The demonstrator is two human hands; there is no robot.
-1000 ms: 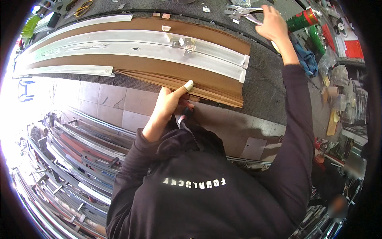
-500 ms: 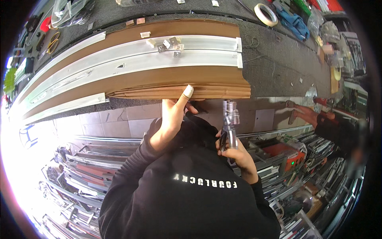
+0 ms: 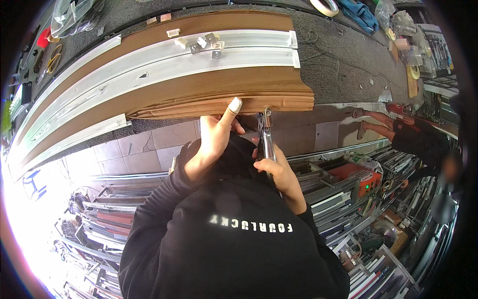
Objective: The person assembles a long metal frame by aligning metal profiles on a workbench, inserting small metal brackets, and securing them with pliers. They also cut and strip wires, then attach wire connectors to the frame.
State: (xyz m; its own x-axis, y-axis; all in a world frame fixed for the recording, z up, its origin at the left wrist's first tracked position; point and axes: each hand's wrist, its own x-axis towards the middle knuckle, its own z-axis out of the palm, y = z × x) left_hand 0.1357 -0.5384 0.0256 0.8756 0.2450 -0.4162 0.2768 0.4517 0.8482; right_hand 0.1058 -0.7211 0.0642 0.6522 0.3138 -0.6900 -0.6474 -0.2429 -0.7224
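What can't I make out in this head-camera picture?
All in the head view:
Left hand: some fingers are hidden by its palm and the brown cardboard.
Pliers in the right hand: handles partly covered by that hand; whether the tips touch the cardboard is unclear.
Tape roll: cut off by the top edge.
Small blocks: too small to identify.
Other person: face blurred.
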